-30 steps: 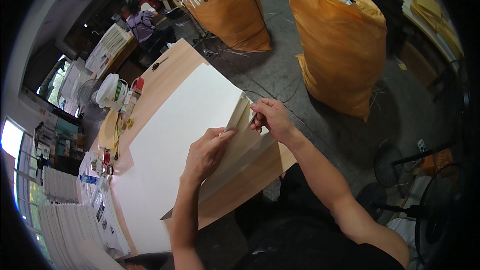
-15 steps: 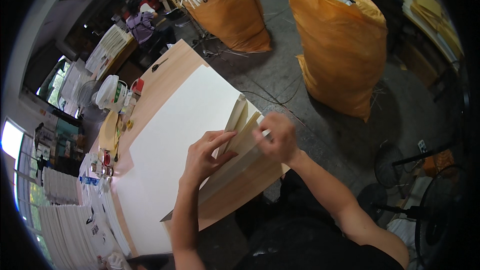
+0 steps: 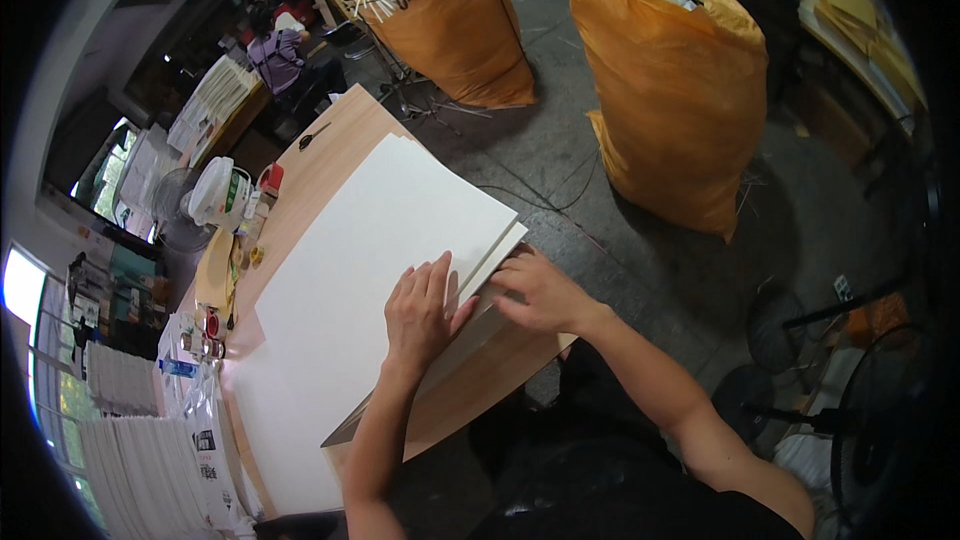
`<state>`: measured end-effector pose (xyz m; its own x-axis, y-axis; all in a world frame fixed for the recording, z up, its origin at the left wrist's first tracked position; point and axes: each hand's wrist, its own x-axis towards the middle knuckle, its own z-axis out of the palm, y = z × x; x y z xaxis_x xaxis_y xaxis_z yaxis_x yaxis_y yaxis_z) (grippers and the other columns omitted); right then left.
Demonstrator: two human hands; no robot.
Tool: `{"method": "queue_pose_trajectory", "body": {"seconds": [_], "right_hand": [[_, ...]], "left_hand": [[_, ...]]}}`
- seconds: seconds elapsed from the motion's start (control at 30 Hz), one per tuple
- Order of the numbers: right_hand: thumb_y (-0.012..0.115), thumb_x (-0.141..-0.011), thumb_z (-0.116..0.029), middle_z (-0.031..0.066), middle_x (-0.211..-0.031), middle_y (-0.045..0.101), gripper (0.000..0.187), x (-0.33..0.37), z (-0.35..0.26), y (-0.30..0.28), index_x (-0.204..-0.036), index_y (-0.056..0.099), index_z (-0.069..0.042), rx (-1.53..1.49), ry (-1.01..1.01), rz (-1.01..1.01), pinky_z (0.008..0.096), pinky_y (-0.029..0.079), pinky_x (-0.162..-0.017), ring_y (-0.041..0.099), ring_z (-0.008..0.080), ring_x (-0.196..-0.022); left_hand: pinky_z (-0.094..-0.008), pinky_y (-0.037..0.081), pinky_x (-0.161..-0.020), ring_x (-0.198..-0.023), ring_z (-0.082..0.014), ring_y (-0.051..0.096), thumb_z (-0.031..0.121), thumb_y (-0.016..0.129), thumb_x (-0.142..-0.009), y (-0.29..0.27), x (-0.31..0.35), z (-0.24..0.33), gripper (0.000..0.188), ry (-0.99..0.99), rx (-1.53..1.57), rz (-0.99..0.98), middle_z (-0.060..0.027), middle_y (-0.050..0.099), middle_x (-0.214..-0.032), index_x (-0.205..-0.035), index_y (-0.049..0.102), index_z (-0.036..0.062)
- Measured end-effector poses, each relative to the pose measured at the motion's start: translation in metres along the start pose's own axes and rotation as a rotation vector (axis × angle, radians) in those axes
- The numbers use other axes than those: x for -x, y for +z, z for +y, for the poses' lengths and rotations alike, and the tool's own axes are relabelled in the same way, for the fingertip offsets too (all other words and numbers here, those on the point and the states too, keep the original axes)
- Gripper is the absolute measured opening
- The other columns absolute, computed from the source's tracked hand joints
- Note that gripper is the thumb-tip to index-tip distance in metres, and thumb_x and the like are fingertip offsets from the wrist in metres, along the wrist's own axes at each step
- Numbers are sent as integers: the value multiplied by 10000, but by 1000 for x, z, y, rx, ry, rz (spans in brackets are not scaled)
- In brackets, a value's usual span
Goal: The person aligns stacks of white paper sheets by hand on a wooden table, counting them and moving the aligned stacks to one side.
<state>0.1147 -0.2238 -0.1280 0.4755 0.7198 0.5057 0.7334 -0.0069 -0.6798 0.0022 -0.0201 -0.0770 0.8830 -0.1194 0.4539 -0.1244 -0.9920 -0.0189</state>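
Observation:
A large white sheet of paper or thin board (image 3: 360, 240) lies across the table, with a narrow folded strip (image 3: 490, 260) along its near right edge. My left hand (image 3: 420, 315) rests flat on the sheet beside this strip, fingers stretched out and thumb at the fold. On the other side of the strip, my right hand (image 3: 543, 292) curls its fingers around the strip's outer edge. Whether a small thing is also tucked in the right palm is hidden. Below the fold, a flap and bare wood show between my forearms.
Scissors (image 3: 313, 136) lie on the wooden table (image 3: 355, 120) at its far end. A white bucket (image 3: 220, 192), tape rolls and small jars line its left side. Stacked white sheets (image 3: 140, 470) stand lower left. Two big orange sacks (image 3: 670, 100) stand on the floor; a person (image 3: 278, 58) sits far left.
The raised, gaping edge of the sheet now lies folded down as a narrow strip. My right hand has moved onto that edge; the small white thing it held no longer shows. My left hand has flattened.

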Motion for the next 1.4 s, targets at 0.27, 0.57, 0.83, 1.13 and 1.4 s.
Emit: {"method": "queue_pose_trajectory", "body": {"seconds": [0.27, 0.57, 0.83, 1.13, 1.4], "right_hand": [[634, -998, -425, 191, -858, 674, 423, 2, 14, -48, -873, 609, -22, 277, 471, -70, 490, 504, -701, 667, 383, -815], [690, -990, -304, 2, -665, 541, 386, -48, -10, -18, -750, 488, -80, -901, 578, 280, 314, 451, -527, 576, 97, -587], [642, -1021, -246, 2, -606, 539, 343, -51, -9, -26, -728, 519, -118, -971, 681, 200, 266, 429, -498, 598, 130, -543], [627, -1033, -262, 11, -613, 552, 329, -48, -3, -26, -759, 544, -100, -1048, 653, 169, 256, 442, -493, 615, 133, -553], [596, -1040, -537, 5, -611, 537, 515, -38, 5, -28, -776, 537, -99, -1027, 573, 148, 246, 455, -486, 621, 124, -560]], "left_hand": [[-410, 599, -849, -970, -325, 723, 283, 810, -847, -8, -4, 4, 718, -21, 86, -23, -171, 686, -1273, -1473, 540, 55], [-392, 619, -755, -915, -316, 758, 98, 679, -940, -29, -19, -17, 468, 29, 236, -131, -176, 597, -1456, -1341, 675, 340], [-400, 620, -781, -992, -319, 751, 293, 816, -853, -36, -17, -12, 426, -64, 296, -174, -151, 582, -1471, -1266, 718, 330], [-414, 629, -866, -1068, -334, 738, 384, 927, -724, -39, -19, -9, 584, -71, 334, -170, -112, 607, -1433, -1266, 732, 287], [-402, 612, -860, -1078, -307, 738, 379, 935, -714, -41, -21, -13, 606, -69, 345, -243, -94, 619, -1423, -1281, 734, 310]]}}
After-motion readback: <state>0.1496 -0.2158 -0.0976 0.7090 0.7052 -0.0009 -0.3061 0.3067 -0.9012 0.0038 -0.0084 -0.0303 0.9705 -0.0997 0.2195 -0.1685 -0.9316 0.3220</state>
